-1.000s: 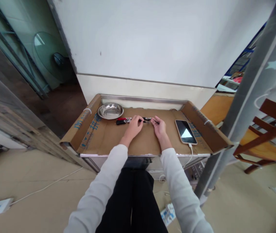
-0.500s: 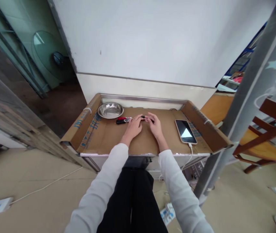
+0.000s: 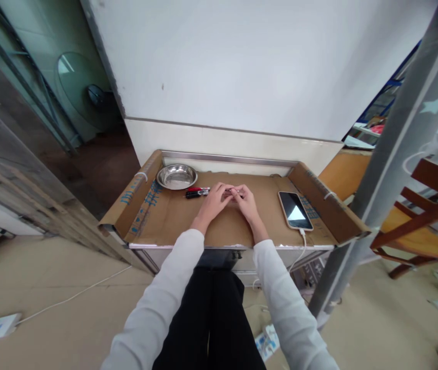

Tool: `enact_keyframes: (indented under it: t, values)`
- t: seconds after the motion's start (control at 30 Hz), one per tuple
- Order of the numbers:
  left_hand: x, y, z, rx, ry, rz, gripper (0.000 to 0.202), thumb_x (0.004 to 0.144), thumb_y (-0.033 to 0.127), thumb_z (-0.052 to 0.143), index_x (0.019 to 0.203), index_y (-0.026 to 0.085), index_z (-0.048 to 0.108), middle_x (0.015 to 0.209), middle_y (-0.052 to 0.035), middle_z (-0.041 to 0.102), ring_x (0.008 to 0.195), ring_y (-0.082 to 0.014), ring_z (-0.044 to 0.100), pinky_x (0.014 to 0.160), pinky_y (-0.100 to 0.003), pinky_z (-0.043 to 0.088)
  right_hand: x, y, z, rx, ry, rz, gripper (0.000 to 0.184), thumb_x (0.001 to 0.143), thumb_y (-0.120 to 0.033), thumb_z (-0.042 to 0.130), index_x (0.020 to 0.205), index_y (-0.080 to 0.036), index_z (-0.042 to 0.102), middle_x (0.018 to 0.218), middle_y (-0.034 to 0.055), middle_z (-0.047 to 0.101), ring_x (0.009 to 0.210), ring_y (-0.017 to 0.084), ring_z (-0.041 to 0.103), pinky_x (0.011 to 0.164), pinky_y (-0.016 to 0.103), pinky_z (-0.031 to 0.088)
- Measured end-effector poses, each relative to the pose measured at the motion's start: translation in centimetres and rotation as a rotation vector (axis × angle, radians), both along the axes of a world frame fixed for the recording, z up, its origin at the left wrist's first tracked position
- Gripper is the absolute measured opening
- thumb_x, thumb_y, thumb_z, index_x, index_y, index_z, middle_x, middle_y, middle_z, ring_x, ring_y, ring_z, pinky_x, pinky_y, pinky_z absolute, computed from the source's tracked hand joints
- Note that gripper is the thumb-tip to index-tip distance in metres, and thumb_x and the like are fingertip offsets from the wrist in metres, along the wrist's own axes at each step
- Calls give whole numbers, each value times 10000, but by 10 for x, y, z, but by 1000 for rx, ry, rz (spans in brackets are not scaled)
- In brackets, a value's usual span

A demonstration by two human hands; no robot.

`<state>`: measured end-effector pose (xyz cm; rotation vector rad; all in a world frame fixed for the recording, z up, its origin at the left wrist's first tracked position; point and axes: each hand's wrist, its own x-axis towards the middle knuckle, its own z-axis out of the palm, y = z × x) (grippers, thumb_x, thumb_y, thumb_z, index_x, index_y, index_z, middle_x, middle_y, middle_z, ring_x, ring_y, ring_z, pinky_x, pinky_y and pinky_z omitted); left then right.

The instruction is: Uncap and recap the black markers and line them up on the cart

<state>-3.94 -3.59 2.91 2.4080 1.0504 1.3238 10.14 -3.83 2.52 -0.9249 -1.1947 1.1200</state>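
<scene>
My left hand (image 3: 214, 200) and my right hand (image 3: 247, 203) meet over the middle of the cardboard-lined table, fingertips together. Both are closed on a slim dark pen (image 3: 235, 191), mostly hidden by the fingers. Just left of my left hand lie a red pen (image 3: 194, 189) and a black pen (image 3: 192, 195), side by side on the cardboard. Behind them, a shallow round steel bowl (image 3: 176, 177) sits at the back left.
A phone (image 3: 296, 209) with a white charging cable (image 3: 303, 245) lies on the right of the cardboard (image 3: 172, 221). Folded cardboard walls edge both sides. A metal post (image 3: 373, 169) and a wooden chair (image 3: 415, 234) stand to the right.
My hands have drawn closer together, fingertips now meeting around the pen, which shows less than before. The pens on the cardboard, bowl and phone stay in place; the view shifts slightly.
</scene>
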Motion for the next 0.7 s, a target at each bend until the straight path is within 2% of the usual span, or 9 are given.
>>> enact_keyframes:
  t: [0.2, 0.3, 0.43, 0.53, 0.7]
  values:
    - [1, -1, 0, 14, -38, 43, 172, 895, 268, 478, 1034, 190, 542, 974, -58, 577, 934, -171, 545, 863, -324, 456, -1, 0, 1, 1, 13, 78, 268, 723, -441, 668, 812, -225, 538, 728, -32, 646, 658, 116, 628, 629, 246, 528]
    - [2, 0, -1, 5, -67, 32, 152, 898, 252, 455, 1004, 187, 542, 926, -54, 583, 878, -163, 555, 829, -318, 466, -1, 1, -1, 19, -2, 89, 253, 732, -429, 663, 842, -225, 560, 754, -34, 640, 667, 107, 621, 650, 244, 534]
    - [2, 1, -3, 7, -87, 47, 166, 873, 192, 458, 1024, 187, 528, 952, -56, 583, 886, -159, 560, 852, -323, 465, 1, 0, 0, 53, -47, 14, 160, 787, -360, 620, 882, -232, 615, 854, -6, 661, 750, 117, 634, 774, 276, 528]
    - [1, 2, -5, -22, -46, 102, 213, 845, 144, 463, 1044, 189, 522, 949, -55, 587, 890, -166, 562, 864, -335, 464, 5, -2, -1, 139, -193, -66, 132, 807, -289, 587, 919, -252, 647, 954, 9, 673, 874, 135, 631, 910, 304, 474]
    - [1, 6, -9, -115, 80, 158, 194, 807, 96, 471, 968, 182, 535, 900, -56, 582, 880, -188, 567, 857, -362, 469, 10, 3, -10, 229, -348, 2, 284, 775, -219, 563, 1047, -264, 634, 1099, 19, 655, 1034, 164, 591, 1018, 353, 391]
